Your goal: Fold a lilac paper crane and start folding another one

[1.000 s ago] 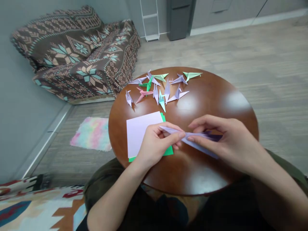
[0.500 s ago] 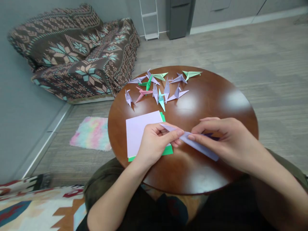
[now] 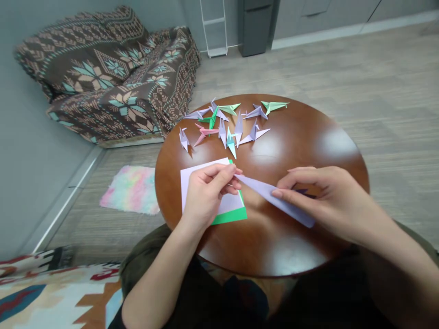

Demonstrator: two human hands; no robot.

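A folded sheet of lilac origami paper is stretched between my hands above the round brown table. My left hand pinches its narrow pointed end between thumb and fingers. Farther along, my right hand grips the wider part, thumb on the near side. Below my left hand lies a stack of square paper, lilac on top with green showing at the edge. Something dark purple shows partly behind my right hand; its form is hidden.
Several folded paper cranes stand at the table's far side, among them a pink crane, a light blue crane and a pale green crane. A covered sofa and a fluffy mat lie to the left.
My left hand has slid left and slightly up along the lilac paper to its pointed tip. My right hand has stayed nearly in place, still gripping the paper.
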